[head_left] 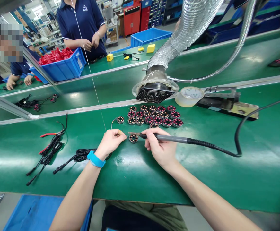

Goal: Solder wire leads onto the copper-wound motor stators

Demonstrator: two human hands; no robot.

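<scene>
My left hand, with a blue band at the wrist, is closed in a pinch. A thin solder wire runs down from above to this hand, and fine ends stick out at the fingertips. My right hand grips a soldering iron like a pen, its tip pointing left. Between the hands, a small round motor stator with copper coils lies on the green bench, just below the iron's tip. A coiled black cable lies by my left wrist, which partly hides it.
Behind my hands sit rows of stators, with one stator apart. A fume extractor hose hangs above. To its right are a tape roll and metal holder. Cables lie left. Co-workers stand across the bench.
</scene>
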